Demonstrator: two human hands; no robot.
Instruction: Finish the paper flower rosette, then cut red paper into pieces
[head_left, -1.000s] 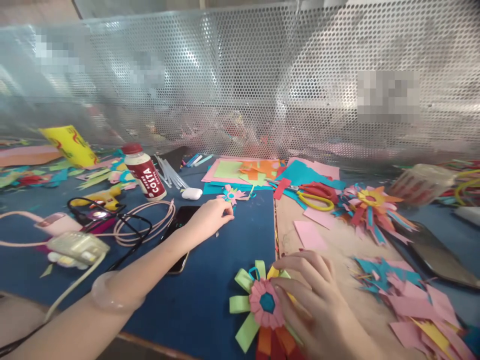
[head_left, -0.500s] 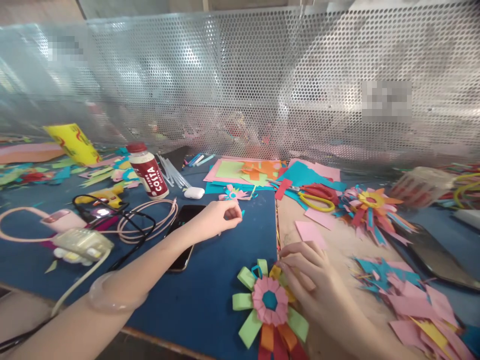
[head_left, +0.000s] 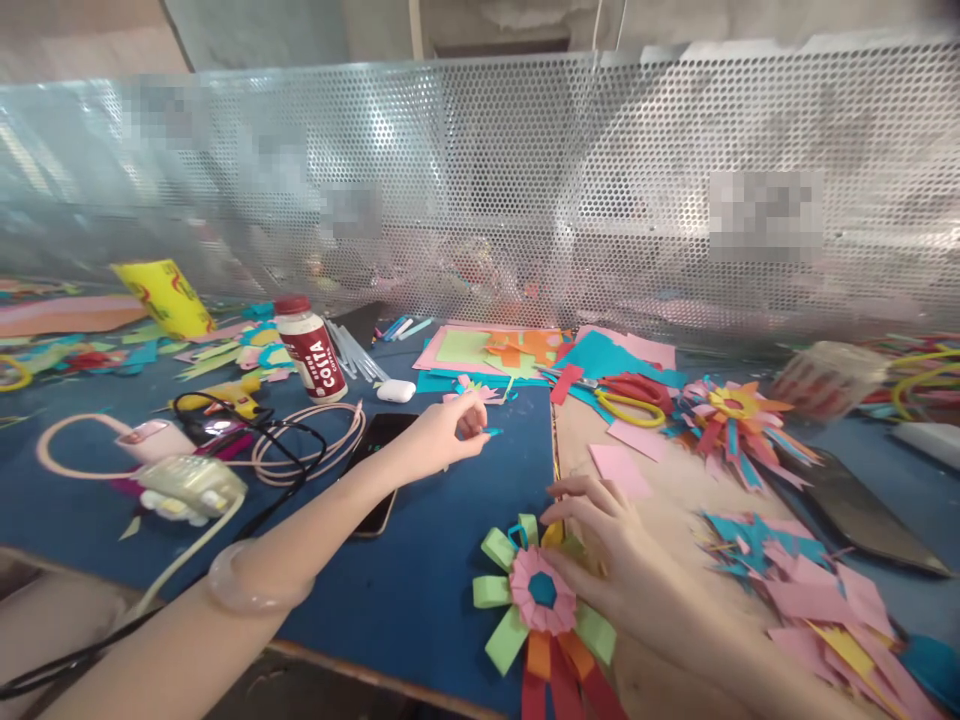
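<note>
My left hand [head_left: 459, 435] is closed, thumb and fingertips pinching a small blue paper piece [head_left: 493, 432] above the blue table, near a small paper flower [head_left: 474, 388]. On the table's front part lies a large paper flower [head_left: 541, 590] with a pink pleated centre, a blue middle, green loop petals, and orange and red strips hanging down. My right hand [head_left: 607, 550] rests over its right side, thumb and fingers curved apart around yellow petals [head_left: 555, 535], which it partly hides.
A phone [head_left: 375, 510] lies under my left forearm, with cables and a yellow glue gun [head_left: 225, 397] to the left. Behind stand a Costa bottle [head_left: 311, 350] and paper sheets. Scissors [head_left: 630, 400], another flower [head_left: 735, 410] and paper scraps [head_left: 832, 610] lie right. A perforated metal screen [head_left: 495, 180] closes the back.
The thumb and fingers of my right hand have spread apart at the yellow petals. My left hand stays pinched, with more of the blue piece showing. The view has tilted up slightly.
</note>
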